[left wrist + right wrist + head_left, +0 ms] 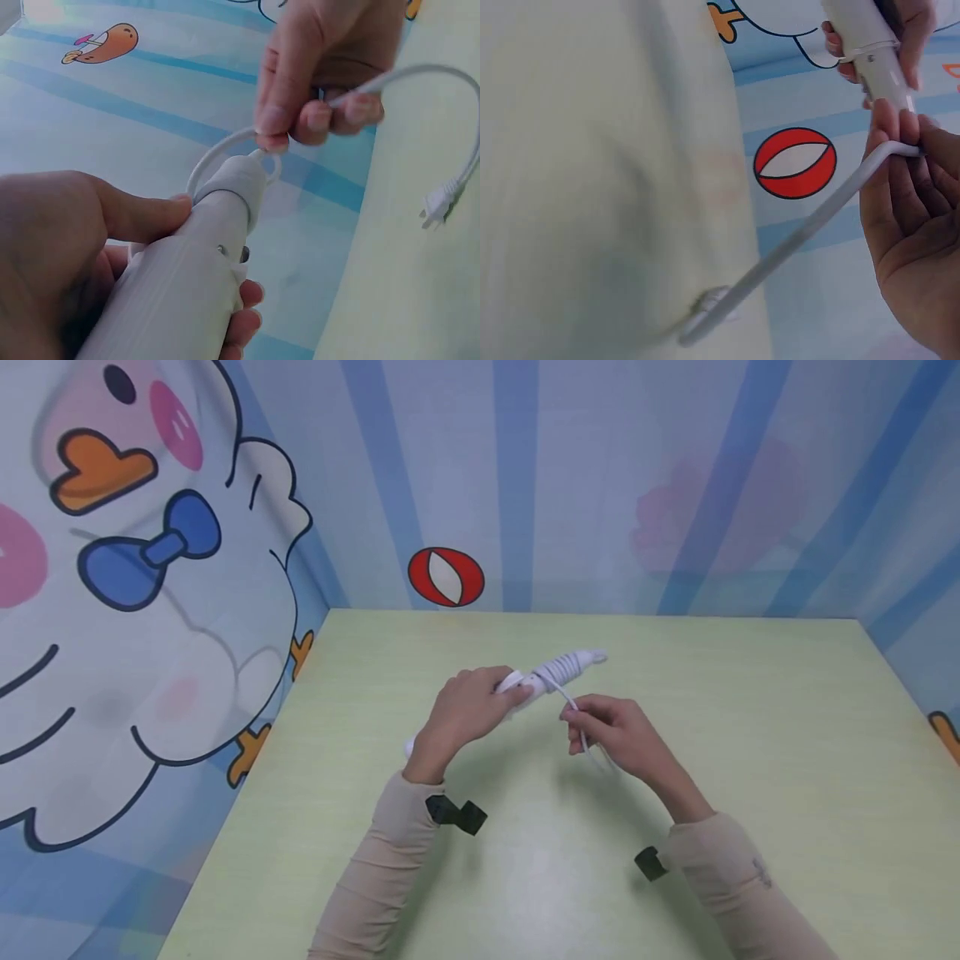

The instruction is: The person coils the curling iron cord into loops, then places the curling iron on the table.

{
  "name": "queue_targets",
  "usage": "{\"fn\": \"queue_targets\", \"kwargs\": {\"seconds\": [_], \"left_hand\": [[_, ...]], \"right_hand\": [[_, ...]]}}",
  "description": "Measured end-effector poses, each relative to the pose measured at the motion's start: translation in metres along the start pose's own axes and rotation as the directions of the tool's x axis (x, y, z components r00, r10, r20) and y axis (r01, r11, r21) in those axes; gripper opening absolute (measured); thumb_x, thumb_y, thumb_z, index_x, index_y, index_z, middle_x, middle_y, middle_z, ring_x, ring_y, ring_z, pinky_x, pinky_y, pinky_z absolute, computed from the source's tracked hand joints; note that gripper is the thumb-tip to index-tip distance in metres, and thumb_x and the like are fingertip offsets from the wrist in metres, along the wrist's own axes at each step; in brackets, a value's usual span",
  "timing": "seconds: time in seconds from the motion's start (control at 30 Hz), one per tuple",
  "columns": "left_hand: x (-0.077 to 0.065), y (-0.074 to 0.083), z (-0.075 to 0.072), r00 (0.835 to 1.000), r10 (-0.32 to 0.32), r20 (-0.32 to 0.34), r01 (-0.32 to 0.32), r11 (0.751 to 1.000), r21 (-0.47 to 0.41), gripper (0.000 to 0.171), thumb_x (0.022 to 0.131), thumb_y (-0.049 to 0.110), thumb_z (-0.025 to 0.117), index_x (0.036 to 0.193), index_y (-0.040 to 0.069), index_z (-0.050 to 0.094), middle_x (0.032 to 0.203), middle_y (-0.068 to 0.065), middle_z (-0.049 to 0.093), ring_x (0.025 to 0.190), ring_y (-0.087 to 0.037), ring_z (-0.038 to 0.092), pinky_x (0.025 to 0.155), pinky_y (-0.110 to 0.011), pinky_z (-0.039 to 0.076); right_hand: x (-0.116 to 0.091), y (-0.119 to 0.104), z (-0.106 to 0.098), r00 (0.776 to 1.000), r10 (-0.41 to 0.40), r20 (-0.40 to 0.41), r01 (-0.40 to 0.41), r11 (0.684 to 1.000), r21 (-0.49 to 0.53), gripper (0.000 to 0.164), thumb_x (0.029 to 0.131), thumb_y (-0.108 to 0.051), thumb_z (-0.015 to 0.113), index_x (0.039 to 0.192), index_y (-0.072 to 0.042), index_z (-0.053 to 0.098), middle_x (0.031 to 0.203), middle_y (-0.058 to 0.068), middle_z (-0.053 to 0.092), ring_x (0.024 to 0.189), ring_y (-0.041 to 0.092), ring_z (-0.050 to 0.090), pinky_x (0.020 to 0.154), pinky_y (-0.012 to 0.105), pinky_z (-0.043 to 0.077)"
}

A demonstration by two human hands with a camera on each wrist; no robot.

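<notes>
My left hand (471, 703) grips a white curling iron (169, 296) around its body, the thumb lying along the top. Its far end points up and to the right in the head view, above the table. White cord (564, 669) is wound in several turns around the handle near that end. A loose length of this cord is pinched between the thumb and fingertips of my right hand (618, 731), just right of the handle. Beyond those fingers the cord's tail curves down to a two-pin plug (442, 201), hanging free in the left wrist view.
Beneath both hands lies a pale yellow-green table (525, 877). A blue striped backdrop (585, 485) with cartoon prints rises behind its far edge, and a large printed bird (225, 693) is on the left side. Small black cameras (471, 817) are strapped at both wrists.
</notes>
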State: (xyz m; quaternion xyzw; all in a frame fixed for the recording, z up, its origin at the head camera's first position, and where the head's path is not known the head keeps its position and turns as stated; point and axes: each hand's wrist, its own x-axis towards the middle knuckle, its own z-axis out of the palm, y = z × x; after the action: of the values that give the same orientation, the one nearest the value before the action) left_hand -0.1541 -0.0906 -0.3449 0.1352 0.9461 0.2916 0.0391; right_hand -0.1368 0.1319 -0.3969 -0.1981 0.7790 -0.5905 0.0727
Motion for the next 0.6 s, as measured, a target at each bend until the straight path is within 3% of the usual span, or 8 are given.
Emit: {"fn": "queue_targets", "kwargs": {"seconds": [0.13,0.23,0.43,0.6], "left_hand": [[-0.002,0.002,-0.001,1.0,0.023,-0.005,-0.023,0.999,-0.035,0.03,0.09,0.047,0.051,0.098,0.02,0.061,0.074,0.003,0.058,0.064,-0.015,0.053,0.057,-0.029,0.042],[-0.003,0.003,-0.001,1.0,0.028,0.0,-0.028,0.998,-0.055,0.031,0.089,0.047,0.052,0.1,0.02,0.061,0.076,0.003,0.058,0.066,-0.015,0.054,0.058,-0.029,0.043],[-0.006,0.006,-0.003,0.996,0.056,0.066,-0.046,0.987,-0.153,0.031,0.088,0.048,0.054,0.102,0.021,0.062,0.083,0.003,0.06,0.071,-0.016,0.056,0.06,-0.029,0.045],[-0.009,0.006,-0.005,0.975,0.133,0.177,-0.074,0.95,-0.304,0.027,0.088,0.047,0.055,0.099,0.022,0.062,0.086,0.001,0.061,0.074,-0.017,0.058,0.064,-0.031,0.047]], "right_hand": [[-0.001,0.014,0.003,1.0,0.01,0.027,-0.014,0.99,0.137,0.025,0.093,-0.023,0.055,0.101,-0.001,0.064,0.078,0.013,0.061,0.07,0.024,0.062,0.068,0.036,0.052],[0.0,0.022,0.005,0.999,0.014,0.043,-0.021,0.984,0.176,0.026,0.093,-0.022,0.055,0.102,0.001,0.063,0.078,0.013,0.061,0.071,0.022,0.061,0.07,0.036,0.052],[0.003,0.031,0.008,0.999,0.0,0.049,-0.007,0.991,0.132,0.029,0.094,-0.022,0.053,0.103,0.005,0.062,0.08,0.011,0.063,0.076,0.02,0.061,0.074,0.034,0.051],[0.005,0.032,0.004,0.997,-0.049,0.058,0.045,0.996,0.078,0.023,0.094,-0.018,0.053,0.107,-0.002,0.062,0.089,0.015,0.064,0.082,0.022,0.063,0.078,0.032,0.049]]}}
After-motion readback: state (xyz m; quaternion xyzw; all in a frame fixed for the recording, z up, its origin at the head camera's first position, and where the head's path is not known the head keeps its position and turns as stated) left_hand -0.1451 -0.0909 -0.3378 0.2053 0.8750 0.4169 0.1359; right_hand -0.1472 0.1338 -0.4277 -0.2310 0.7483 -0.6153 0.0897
